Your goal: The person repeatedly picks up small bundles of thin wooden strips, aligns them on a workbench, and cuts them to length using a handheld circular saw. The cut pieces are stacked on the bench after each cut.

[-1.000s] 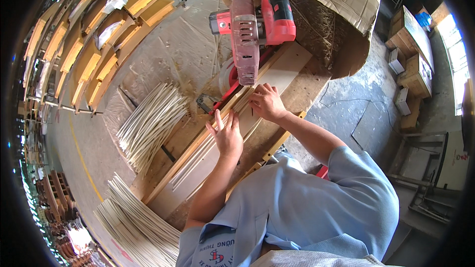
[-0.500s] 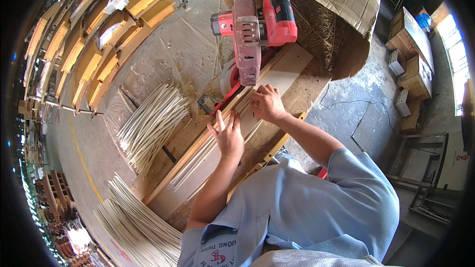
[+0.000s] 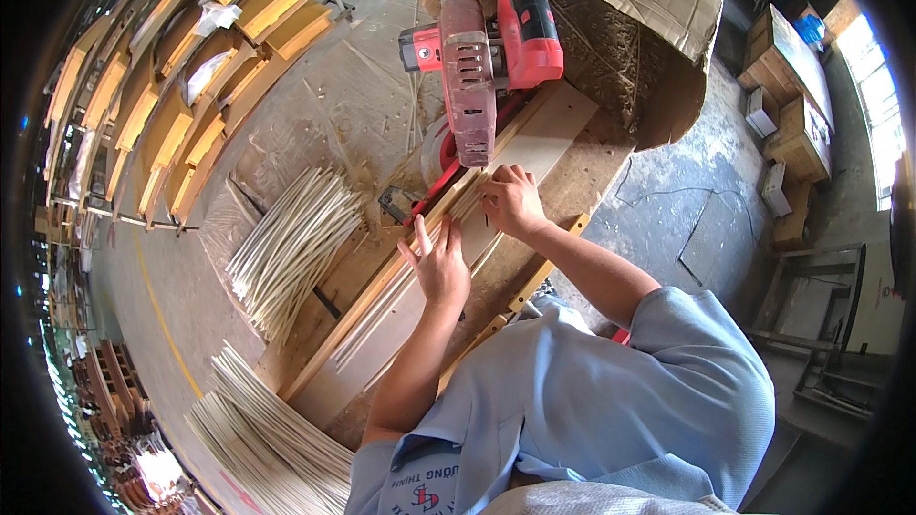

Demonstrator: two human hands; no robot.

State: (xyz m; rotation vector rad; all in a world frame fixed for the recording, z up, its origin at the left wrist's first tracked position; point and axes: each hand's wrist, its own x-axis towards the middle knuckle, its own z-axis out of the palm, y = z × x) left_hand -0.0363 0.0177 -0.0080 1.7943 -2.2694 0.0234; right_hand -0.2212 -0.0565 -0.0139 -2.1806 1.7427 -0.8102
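Note:
A red mitre saw (image 3: 468, 76) with a dusty, slotted blade guard stands at the far end of a wooden bench. Thin pale strips (image 3: 377, 310) lie side by side along a wooden fence (image 3: 348, 324), running up toward the saw. My left hand (image 3: 439, 262) rests on the strips and the fence edge with fingers stretched and apart. Close below the guard, my right hand (image 3: 515, 202) has its fingers curled down onto the strips; its fingertips are partly hidden. The blade's lower part is hidden by the guard.
Two bundles of pale strips, a shorter pile (image 3: 296, 248) and a longer pile (image 3: 272, 429), lie left of the bench. An open cardboard box (image 3: 658, 0) with shavings stands behind the saw. Racks of wooden parts (image 3: 181, 86) fill the far left. Wooden cabinets (image 3: 787, 76) stand at right.
The whole view has shifted slightly, with the saw and box a little further left. Both hands keep nearly the same place on the strips.

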